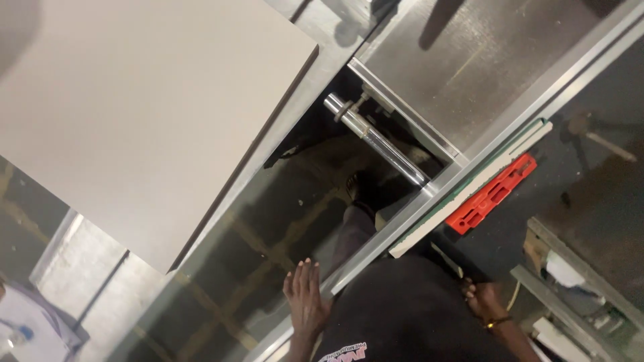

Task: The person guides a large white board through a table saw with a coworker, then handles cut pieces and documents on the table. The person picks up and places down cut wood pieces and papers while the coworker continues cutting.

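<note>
Head view shows my left hand flat and spread on the metal rail to steady me beside the pale board, my right hand hanging loose, holding nothing.

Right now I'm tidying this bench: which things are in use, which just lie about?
In use:
left hand, flat on the metal rail
large pale board

Lying about:
red plastic piece
steel roller
right hand at the person's side, holding nothing visible
</note>
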